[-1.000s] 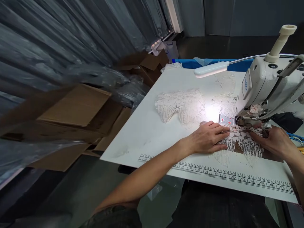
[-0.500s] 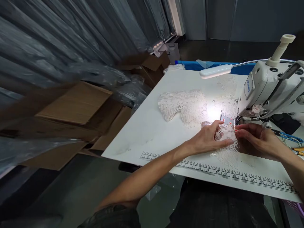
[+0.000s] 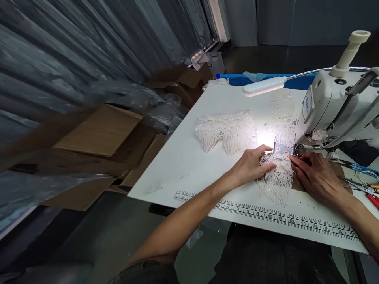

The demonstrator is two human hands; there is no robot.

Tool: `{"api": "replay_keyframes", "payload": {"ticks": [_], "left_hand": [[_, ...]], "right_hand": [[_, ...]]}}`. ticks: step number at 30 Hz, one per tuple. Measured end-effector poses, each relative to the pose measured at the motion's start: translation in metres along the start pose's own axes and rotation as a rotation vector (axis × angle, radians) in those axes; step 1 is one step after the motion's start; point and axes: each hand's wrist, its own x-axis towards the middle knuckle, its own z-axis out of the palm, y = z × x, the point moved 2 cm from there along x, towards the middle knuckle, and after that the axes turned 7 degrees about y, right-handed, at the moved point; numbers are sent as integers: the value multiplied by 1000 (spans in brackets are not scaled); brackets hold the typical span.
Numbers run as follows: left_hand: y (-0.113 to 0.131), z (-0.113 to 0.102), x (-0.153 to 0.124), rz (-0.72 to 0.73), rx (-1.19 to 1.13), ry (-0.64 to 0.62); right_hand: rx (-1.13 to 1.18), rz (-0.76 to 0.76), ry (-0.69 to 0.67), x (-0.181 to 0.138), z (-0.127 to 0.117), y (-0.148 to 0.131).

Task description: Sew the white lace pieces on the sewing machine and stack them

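Note:
A piece of white fringed lace [image 3: 276,183] lies on the table just in front of the needle area of a white sewing machine [image 3: 328,106]. Holding its left side is my left hand [image 3: 250,167], with the thumb on top and the other fingers at the upper edge. My right hand [image 3: 316,173] pinches the lace's right edge close to the presser foot [image 3: 296,150]; the exact grip of its fingertips is partly hidden. Beyond my left fingers, a metal plate [image 3: 281,149] with red marks sits beside the foot. Another lace piece [image 3: 226,130] rests farther left.
Blue-handled scissors [image 3: 363,169] and a red-handled tool [image 3: 372,200] lie at the right. A lit lamp [image 3: 264,86] hangs over the work. Printed ruler marks [image 3: 266,215] run along the table's front edge. Open cardboard boxes [image 3: 100,130] stand left of the table.
Both hands and the lace have shifted slightly left in view. My right hand has turned flatter over the table, and the red-handled tool has come into sight.

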Motion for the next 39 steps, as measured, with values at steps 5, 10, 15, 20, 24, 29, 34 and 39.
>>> {"api": "replay_keyframes", "payload": {"ticks": [5, 10, 15, 20, 24, 29, 34, 39], "left_hand": [[4, -7, 1, -135, -12, -89], [7, -13, 3, -238, 41, -114], [1, -12, 6, -234, 55, -87], [-4, -7, 4, -217, 19, -73], [-5, -6, 4, -197, 32, -58], [-1, -8, 3, -145, 84, -67], [0, -10, 3, -131, 109, -78], [1, -10, 3, -166, 94, -85]], "right_hand": [[154, -4, 43, -6, -5, -4], [122, -54, 27, -6, -2, -8], [91, -44, 21, -7, 2, -9], [136, -29, 43, -8, -1, -8], [257, -62, 66, -9, -7, -7], [276, -131, 46, -11, -8, -8], [278, -153, 69, -10, -10, -9], [299, -191, 25, -11, -12, -12]]}}
